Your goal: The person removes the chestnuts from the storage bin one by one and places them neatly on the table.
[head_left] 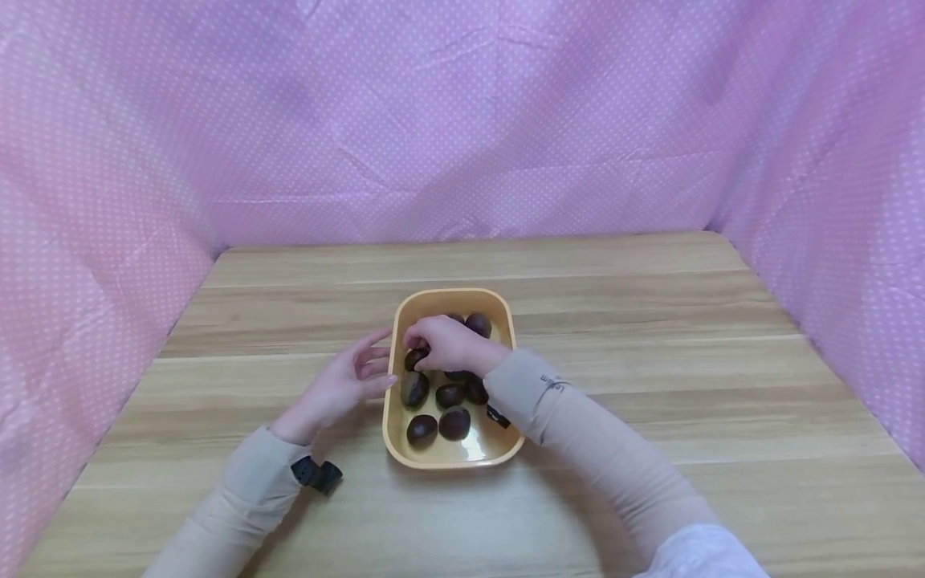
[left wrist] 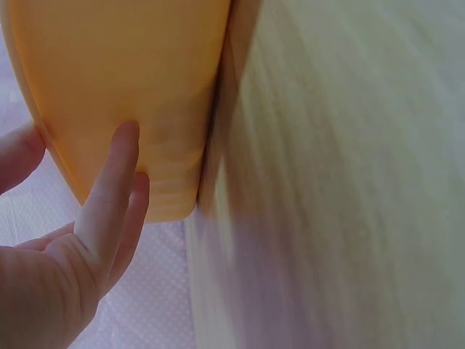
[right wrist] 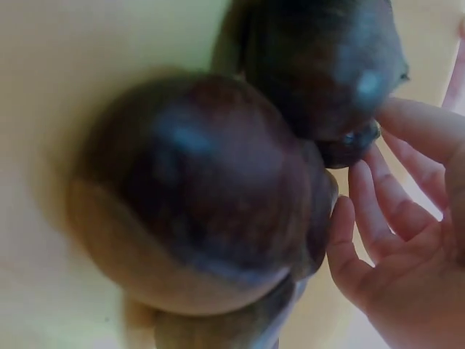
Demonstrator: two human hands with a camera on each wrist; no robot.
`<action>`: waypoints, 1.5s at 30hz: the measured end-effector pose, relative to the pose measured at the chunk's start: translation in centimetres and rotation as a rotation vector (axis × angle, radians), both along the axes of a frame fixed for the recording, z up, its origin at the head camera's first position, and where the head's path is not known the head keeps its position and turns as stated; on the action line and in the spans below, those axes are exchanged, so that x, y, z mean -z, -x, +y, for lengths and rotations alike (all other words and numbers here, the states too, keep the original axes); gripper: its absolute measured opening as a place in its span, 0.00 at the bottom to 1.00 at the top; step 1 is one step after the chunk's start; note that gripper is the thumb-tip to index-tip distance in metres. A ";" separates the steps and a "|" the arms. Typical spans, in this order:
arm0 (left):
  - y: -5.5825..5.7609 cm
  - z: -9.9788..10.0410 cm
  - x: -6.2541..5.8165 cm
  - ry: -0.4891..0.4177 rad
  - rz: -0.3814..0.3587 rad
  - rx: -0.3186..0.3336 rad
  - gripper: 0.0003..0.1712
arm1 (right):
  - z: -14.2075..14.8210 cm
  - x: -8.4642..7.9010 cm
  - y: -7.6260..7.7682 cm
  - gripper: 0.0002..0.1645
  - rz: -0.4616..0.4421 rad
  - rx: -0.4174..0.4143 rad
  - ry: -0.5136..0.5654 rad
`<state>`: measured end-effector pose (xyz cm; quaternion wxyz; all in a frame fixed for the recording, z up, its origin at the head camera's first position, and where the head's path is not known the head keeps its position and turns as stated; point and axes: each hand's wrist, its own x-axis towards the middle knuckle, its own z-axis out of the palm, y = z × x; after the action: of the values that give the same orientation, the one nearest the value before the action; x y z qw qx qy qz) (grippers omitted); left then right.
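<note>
A yellow-orange rectangular tub [head_left: 450,464] with rounded corners holds several dark brown chestnuts [head_left: 454,423]. Reaching in over its right side, my right hand [head_left: 454,343] pinches a chestnut [head_left: 416,359] near the left wall, between thumb and fingers. In the right wrist view a large chestnut [right wrist: 211,189] with a paler base fills the foreground, and the fingertips meet a smaller one [right wrist: 350,147] behind. My left hand [head_left: 343,387] steadies the tub from outside on the left: its extended fingers touch the outer wall [left wrist: 152,73], with the thumb at the rim.
The tub stands on a light wood-grain table [head_left: 650,321]. A pink dotted cloth [head_left: 462,120] hangs behind the table and along both sides. Small black devices [head_left: 316,475] sit at the wrists.
</note>
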<state>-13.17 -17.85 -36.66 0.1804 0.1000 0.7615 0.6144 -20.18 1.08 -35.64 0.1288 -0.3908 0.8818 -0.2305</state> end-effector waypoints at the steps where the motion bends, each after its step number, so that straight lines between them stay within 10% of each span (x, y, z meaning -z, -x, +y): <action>1: 0.0 0.0 0.0 0.001 0.000 -0.004 0.43 | 0.0 0.0 0.0 0.16 0.007 0.000 -0.008; 24: -0.1 0.1 0.5 0.030 -0.021 -0.049 0.41 | 0.1 0.0 0.1 0.16 0.014 0.026 -0.078; 45: -0.2 -0.2 0.3 0.016 -0.033 -0.035 0.42 | 2.0 -3.9 0.2 0.17 -0.231 0.324 0.270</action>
<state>-12.94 -18.03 -36.95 0.1830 0.0752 0.7648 0.6131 -20.38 3.10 -31.74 0.1367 -0.2290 0.8736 -0.4072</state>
